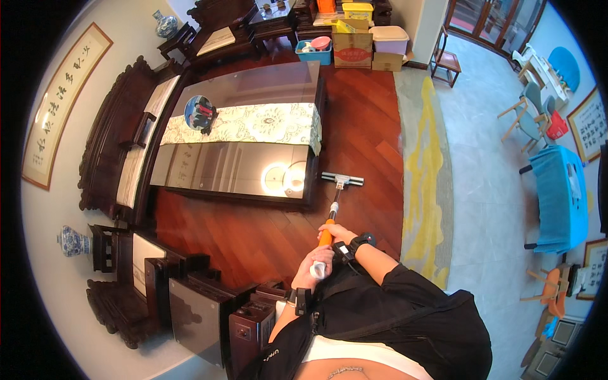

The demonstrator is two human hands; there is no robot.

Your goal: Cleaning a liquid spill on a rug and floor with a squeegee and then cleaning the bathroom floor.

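The mop [334, 206] looks like smooth plastic, with an orange plastic-looking grip [326, 237] on its handle. The floorboards [272, 231] are polished reddish wood with a soft sheen. The low table [215, 168] has a dark, mirror-glossy top, crossed by a patterned cloth runner [259, 123]. The bench [107, 142] is dark wood, its back rough with carving. The rug [423, 177] looks matt and textile, the pale floor tiles [481, 221] smooth, the vase [166, 25] glossy ceramic, the box [353, 50] matt cardboard.
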